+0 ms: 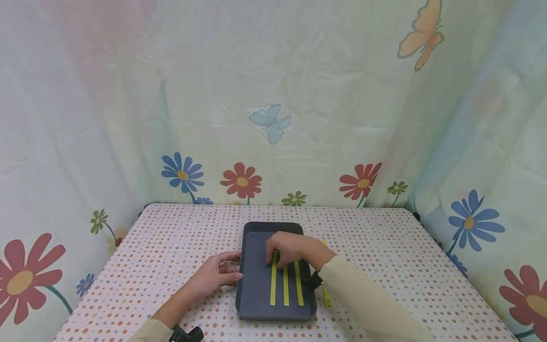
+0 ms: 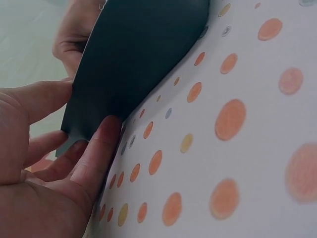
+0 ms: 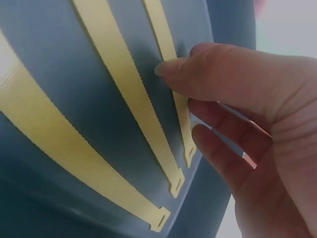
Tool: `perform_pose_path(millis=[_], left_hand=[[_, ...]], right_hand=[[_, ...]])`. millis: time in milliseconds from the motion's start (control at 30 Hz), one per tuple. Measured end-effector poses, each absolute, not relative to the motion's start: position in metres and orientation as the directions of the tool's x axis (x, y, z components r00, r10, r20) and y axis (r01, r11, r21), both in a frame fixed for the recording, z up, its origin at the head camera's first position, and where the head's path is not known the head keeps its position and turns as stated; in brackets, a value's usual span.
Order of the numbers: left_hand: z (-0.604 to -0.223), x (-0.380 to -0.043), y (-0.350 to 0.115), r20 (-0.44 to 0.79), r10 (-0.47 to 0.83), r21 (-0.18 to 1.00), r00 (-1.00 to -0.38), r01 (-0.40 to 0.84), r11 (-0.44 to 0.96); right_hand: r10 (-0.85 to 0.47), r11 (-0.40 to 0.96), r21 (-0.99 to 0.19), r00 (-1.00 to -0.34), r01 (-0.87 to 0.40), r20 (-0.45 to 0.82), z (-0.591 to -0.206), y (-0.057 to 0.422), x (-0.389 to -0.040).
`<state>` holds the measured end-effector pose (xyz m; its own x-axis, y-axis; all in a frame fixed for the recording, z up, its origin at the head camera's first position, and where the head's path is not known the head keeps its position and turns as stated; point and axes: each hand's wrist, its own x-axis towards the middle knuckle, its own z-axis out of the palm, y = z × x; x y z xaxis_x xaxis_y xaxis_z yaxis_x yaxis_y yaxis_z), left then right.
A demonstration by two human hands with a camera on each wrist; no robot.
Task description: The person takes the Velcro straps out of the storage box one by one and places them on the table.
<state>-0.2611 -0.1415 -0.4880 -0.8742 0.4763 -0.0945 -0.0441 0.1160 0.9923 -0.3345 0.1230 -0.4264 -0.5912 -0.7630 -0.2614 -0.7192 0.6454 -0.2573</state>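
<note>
Three yellow hook-and-loop cable ties (image 1: 286, 287) lie side by side in a dark grey tray (image 1: 256, 285). They have slotted ends, seen in the right wrist view. My right hand (image 1: 290, 248) is over the far end of the leftmost tie (image 3: 181, 111). Its thumb lies across that tie, with the fingertips beside it; the tie stays flat on the tray. At the tray's left side, my left hand (image 1: 215, 274) touches the outer wall (image 2: 133, 54) with thumb and fingers extended. The right hand partly covers the far ends of the ties in the head view.
Another yellow strip (image 1: 327, 298) lies on the table just right of the tray, partly hidden by the right forearm. A dotted cloth (image 1: 192, 232) covers the table. Flower-printed curtains (image 1: 295, 156) stand behind it and along both sides.
</note>
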Motion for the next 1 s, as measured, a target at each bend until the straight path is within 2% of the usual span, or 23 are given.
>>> perform_pose_path(millis=[400,633,1000], left_hand=[[-0.487,-0.26,-0.142,-0.094,0.49,0.994,-0.866,-0.053,0.098],[-0.487,-0.26,-0.141,-0.093,0.486,0.993,-0.869,-0.048,0.105],[-0.485,-0.259,-0.141,-0.099,0.473,0.991,-0.876,-0.045,0.124]], right_hand=[[-0.759,0.645,-0.203,-0.588,-0.736,-0.28,-0.425,0.114,-0.331],[-0.783,0.614,-0.183,-0.561,-0.768,-0.271,-0.429,0.111,-0.334],[-0.759,0.643,-0.183,-0.586,-0.744,-0.285,-0.428,0.105,-0.336]])
